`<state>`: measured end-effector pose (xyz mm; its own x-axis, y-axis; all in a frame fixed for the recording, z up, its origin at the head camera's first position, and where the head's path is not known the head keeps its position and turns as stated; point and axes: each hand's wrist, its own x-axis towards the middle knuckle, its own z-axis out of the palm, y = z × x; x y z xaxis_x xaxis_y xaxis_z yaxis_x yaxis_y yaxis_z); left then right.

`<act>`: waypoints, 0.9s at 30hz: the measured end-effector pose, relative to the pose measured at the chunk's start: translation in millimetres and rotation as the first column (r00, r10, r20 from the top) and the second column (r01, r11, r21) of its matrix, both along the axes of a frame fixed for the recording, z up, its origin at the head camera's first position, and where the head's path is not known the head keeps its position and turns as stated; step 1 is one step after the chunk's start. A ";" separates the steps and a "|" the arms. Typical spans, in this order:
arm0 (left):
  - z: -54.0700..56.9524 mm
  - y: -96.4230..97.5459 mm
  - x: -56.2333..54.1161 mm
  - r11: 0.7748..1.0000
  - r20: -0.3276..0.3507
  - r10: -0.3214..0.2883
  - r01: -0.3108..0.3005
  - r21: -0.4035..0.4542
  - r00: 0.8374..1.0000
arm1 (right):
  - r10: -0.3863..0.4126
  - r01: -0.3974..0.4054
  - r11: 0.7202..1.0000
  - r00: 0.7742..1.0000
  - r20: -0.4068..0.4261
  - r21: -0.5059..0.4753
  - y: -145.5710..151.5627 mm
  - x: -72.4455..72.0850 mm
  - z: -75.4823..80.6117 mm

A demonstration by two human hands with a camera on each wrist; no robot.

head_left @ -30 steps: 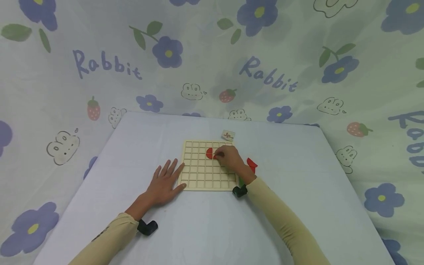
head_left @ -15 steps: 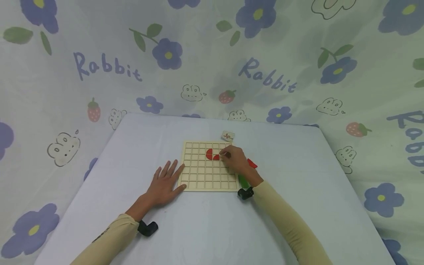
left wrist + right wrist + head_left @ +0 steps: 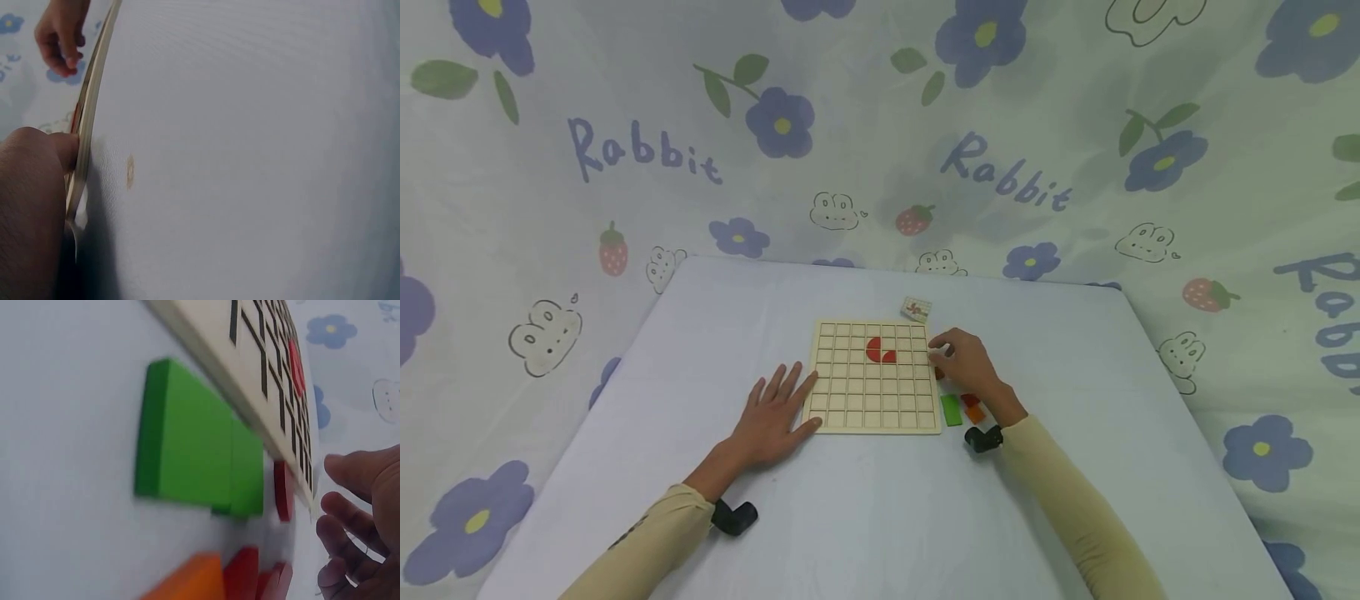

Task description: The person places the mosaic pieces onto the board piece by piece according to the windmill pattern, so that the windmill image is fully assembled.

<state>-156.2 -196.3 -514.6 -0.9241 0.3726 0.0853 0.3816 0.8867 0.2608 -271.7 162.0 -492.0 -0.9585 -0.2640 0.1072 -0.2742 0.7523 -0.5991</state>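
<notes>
My left hand lies with fingers spread at the left side of a wooden grid board; in the left wrist view its thumb touches the board's edge. Red rounded pieces sit in the board's upper middle cells. Just off the right edge hovers my right hand, fingers loosely bent and thumb apart, nothing visible between them. Below it, partly covered in the head view, a red piece stands by the board. Green pieces lie beside the same edge.
An orange piece and more red pieces lie under the right wrist. Behind the board is a small card with a printed pattern. A patterned cloth hangs behind the white table.
My right hand has moved right, from over the red pieces on the board to beyond its right edge, and its fingers have parted. The left hand has stayed put.
</notes>
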 end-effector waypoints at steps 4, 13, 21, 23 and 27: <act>1.6 0.6 0.2 1.000 -0.001 -0.002 0.002 0.011 1.000 | -0.004 0.001 0.998 0.999 0.038 0.063 12.8 -0.2 -1.7; 1.1 1.2 0.4 1.000 -0.003 -0.003 0.003 0.005 1.000 | 0.090 -0.112 0.975 0.989 0.117 0.193 29.9 4.3 -4.5; 2.4 2.2 1.3 1.000 0.008 0.009 -0.009 0.006 1.000 | 0.097 -0.110 0.989 0.987 0.126 0.101 30.0 5.1 -3.9; 2.2 2.5 1.4 1.000 0.006 0.007 -0.007 0.008 1.000 | 0.075 -0.086 0.994 0.986 0.152 0.071 29.7 4.6 -4.3; 1.3 2.5 1.4 1.000 0.005 0.004 -0.004 0.010 1.000 | 0.048 -0.053 0.998 0.982 0.184 0.021 28.2 4.5 -4.8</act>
<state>-154.7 -193.7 -513.2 -0.9259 0.3683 0.0841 0.3769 0.8854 0.2721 -267.2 190.2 -496.8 -0.9468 -0.3126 -0.0769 -0.1989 0.7560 -0.6236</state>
